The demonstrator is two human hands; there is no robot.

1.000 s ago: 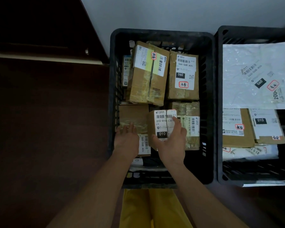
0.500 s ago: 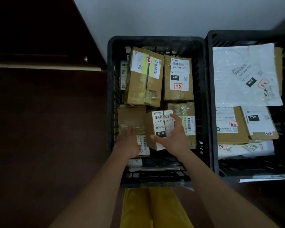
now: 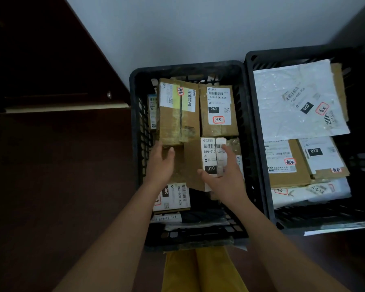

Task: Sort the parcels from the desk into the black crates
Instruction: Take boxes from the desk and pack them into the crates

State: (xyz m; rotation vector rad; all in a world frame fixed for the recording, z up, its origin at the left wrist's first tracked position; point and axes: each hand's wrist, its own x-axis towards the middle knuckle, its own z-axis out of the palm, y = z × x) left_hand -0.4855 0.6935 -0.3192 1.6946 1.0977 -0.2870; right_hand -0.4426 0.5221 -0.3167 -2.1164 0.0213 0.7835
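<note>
Shifted since half a second ago: left hand moved up the brown box toward the far stack, clear of the 060 label it half covered; right hand on the 010 parcel as before, parcel seemingly nudged further in.

Step in hand, by judgement: seating the 010 parcel in the left black crate, in the gap between the brown box and the taped parcel at the right wall; placing nearly done, release not yet made.

Position of task's thing: 010 parcel inside left crate, near half, standing on edge with label up, just below the 060-068 box, touching the brown box on its left side.

Right fingers: curled round the parcel; thumb on near label face below the 010 mark, fingers up its right side, index tip at upper right corner; moderate span, set by parcel width.

Left fingers: straight, close together, lying flat on top of the brown box; tips at the lower edge of the long taped box; holding nothing, steadying only.

Next move, by judgement: ease parcel down till it sits, uncurl right fingers, withdraw upward without dragging it; left hand to hold neighbour still meanwhile. Possible query: 010 labels also seen in right black crate; cannot tell which crate is meant.
</note>
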